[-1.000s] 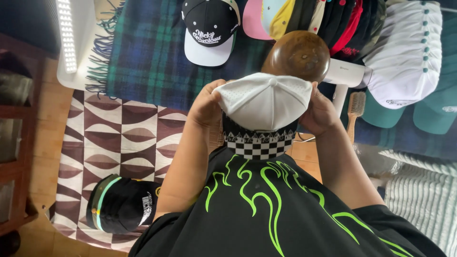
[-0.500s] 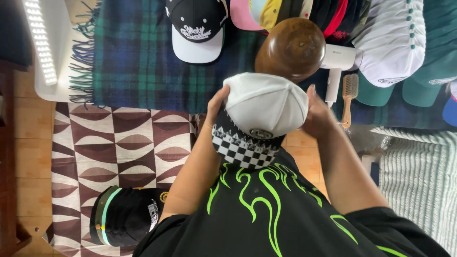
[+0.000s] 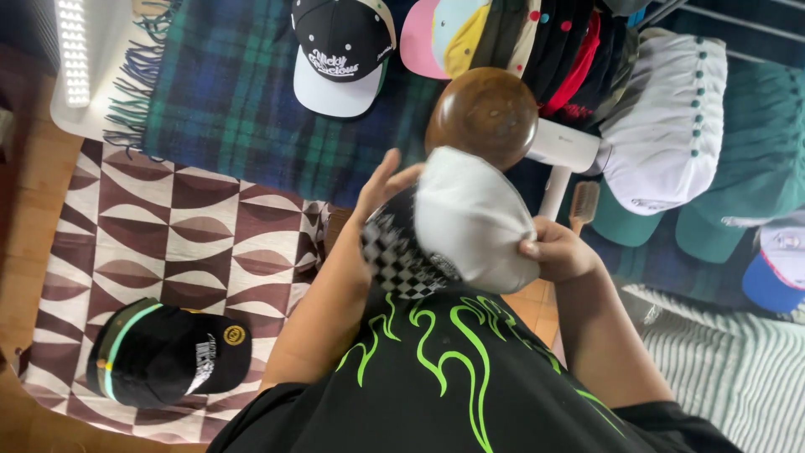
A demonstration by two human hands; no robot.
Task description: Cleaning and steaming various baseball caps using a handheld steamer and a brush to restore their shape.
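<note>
I saw my left hand (image 3: 381, 186) raised with fingers spread, palm against the cap's (image 3: 457, 222) checkered side. My right hand (image 3: 560, 250) was clamped on the white crown's far edge. The cap sat tilted between both hands, just below a wooden dome (image 3: 490, 113). A black cap (image 3: 168, 352) lay on the patterned rug (image 3: 184, 231), well apart.

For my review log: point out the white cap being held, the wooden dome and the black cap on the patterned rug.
white cap (image 3: 470, 214), head view, on its crown.
wooden dome (image 3: 486, 113), head view, on its rounded top.
black cap (image 3: 168, 356), head view, on its crown.
</note>
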